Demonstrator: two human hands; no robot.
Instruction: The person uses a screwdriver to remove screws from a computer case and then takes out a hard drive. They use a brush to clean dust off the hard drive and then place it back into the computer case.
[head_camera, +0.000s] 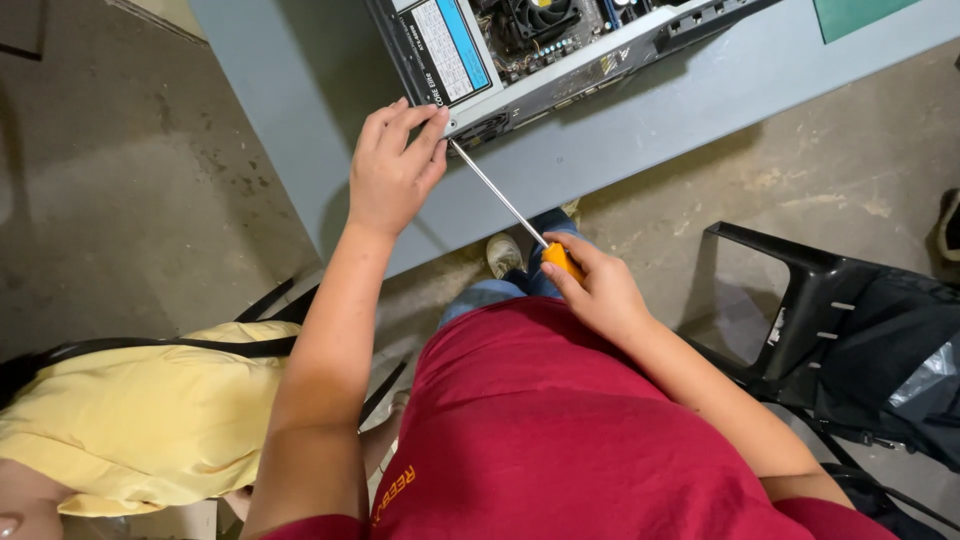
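Observation:
An open computer case (560, 75) lies on its side on a grey table (620, 130), with a power supply unit (445, 50) in its near corner. My left hand (392, 170) rests on the case's corner, fingers pinched around the tip of a long screwdriver. The screwdriver's metal shaft (495, 193) runs down to the right to an orange handle (562, 262), and my right hand (598, 290) is closed around that handle, below the table's edge. I wear a red shirt.
A black plastic chair (800, 300) with a dark bag (900, 350) on it stands on the right. Another person in a yellow shirt (130, 410) is at the lower left, close to my left arm. The floor is bare concrete. A green mat (860, 15) lies on the table at top right.

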